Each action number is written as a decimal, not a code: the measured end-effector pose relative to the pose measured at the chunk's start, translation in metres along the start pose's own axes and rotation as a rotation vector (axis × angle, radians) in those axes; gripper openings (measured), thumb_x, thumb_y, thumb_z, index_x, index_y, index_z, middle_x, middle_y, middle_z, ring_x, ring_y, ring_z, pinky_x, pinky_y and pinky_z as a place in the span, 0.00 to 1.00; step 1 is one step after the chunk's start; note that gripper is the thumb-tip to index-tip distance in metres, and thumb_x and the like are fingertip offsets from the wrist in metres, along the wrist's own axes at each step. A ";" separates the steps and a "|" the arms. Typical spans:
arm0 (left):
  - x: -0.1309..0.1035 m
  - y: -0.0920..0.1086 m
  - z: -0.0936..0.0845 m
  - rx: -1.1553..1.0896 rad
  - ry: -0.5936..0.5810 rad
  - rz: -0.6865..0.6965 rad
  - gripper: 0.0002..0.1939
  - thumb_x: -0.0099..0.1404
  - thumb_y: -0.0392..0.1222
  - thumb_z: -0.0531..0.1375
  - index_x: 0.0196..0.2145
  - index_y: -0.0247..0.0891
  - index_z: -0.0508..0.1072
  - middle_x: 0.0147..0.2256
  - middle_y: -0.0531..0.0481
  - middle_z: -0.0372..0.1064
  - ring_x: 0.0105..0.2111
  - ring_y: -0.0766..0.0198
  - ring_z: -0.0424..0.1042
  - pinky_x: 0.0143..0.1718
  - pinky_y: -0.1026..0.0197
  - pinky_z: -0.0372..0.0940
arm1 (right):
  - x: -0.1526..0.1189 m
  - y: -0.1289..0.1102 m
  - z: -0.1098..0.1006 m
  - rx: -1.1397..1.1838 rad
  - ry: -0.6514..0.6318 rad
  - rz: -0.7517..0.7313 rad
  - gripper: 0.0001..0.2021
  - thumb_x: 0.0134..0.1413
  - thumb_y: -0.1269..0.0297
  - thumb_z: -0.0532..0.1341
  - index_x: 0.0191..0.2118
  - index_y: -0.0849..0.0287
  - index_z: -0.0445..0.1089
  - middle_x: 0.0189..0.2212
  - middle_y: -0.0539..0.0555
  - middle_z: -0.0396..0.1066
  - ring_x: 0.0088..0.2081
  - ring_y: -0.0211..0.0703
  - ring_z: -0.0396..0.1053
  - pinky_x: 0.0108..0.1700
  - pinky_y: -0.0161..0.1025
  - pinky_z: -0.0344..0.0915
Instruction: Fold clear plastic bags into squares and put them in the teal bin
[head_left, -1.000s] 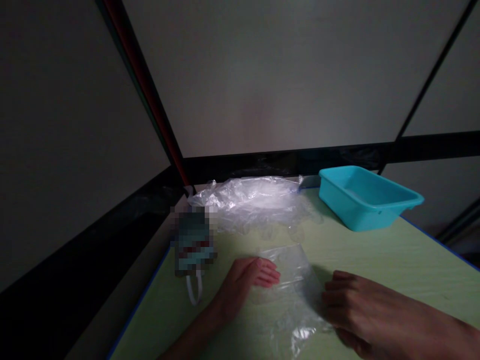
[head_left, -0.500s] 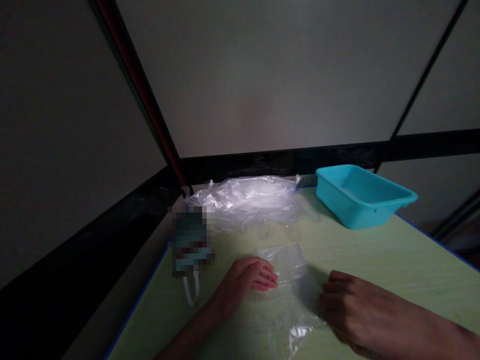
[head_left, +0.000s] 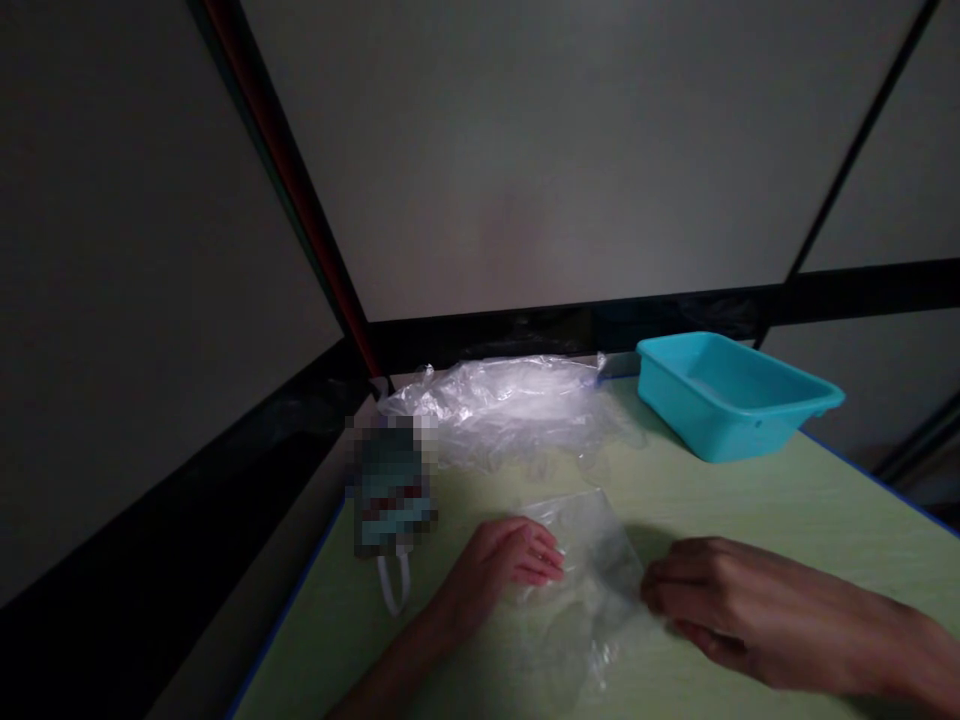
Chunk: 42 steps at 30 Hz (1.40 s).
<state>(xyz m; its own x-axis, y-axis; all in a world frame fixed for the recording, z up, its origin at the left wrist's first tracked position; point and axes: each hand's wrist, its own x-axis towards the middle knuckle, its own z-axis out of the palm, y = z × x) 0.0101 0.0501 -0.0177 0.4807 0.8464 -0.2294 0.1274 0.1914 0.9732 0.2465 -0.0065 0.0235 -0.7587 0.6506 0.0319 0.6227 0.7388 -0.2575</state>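
Observation:
A clear plastic bag point(head_left: 592, 545) lies flat on the table in front of me. My left hand point(head_left: 517, 555) rests on the bag's left part, fingers stretched out together and holding nothing. At the bag's right edge, my right hand point(head_left: 720, 605) is closed, with thumb and fingers pinched on the film. Its fingertips are partly in shadow, so the exact grip is hard to see.
A pile of clear plastic bags point(head_left: 510, 400) lies along the table's back edge. At the back right stands a turquoise basin point(head_left: 727, 400). A blurred-out object with a white loop point(head_left: 394, 500) lies on the left. Wall panels border the pale green table point(head_left: 810, 520).
My right hand has turned a little and its thumb side shows more, while the bag's lower right part has shifted slightly. My left hand stays on the bag. The view has moved slightly.

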 end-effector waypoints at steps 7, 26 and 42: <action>0.001 0.001 0.001 0.016 0.000 -0.005 0.23 0.53 0.57 0.51 0.29 0.32 0.69 0.31 0.41 0.72 0.32 0.56 0.74 0.34 0.58 0.65 | 0.009 0.026 0.026 -0.228 0.155 -0.220 0.15 0.61 0.69 0.45 0.36 0.62 0.68 0.41 0.58 0.69 0.40 0.46 0.65 0.40 0.43 0.63; -0.003 -0.001 -0.011 0.238 0.213 0.106 0.15 0.58 0.50 0.46 0.27 0.35 0.63 0.20 0.50 0.67 0.20 0.61 0.72 0.08 0.72 0.47 | 0.011 0.040 0.031 0.212 0.232 0.039 0.12 0.60 0.64 0.49 0.36 0.60 0.69 0.31 0.55 0.71 0.34 0.42 0.68 0.36 0.37 0.64; 0.007 -0.012 -0.019 0.184 0.309 0.168 0.12 0.52 0.41 0.49 0.36 0.39 0.55 0.16 0.63 0.60 0.14 0.68 0.65 0.17 0.67 0.60 | 0.032 0.027 0.052 0.644 0.504 0.429 0.16 0.50 0.73 0.51 0.46 0.57 0.49 0.21 0.43 0.58 0.22 0.36 0.57 0.23 0.32 0.53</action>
<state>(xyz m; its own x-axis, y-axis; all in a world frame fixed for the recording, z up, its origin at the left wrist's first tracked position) -0.0042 0.0629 -0.0303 0.2281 0.9733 -0.0248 0.2357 -0.0305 0.9713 0.2290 0.0256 -0.0327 -0.2203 0.9573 0.1871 0.4899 0.2745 -0.8274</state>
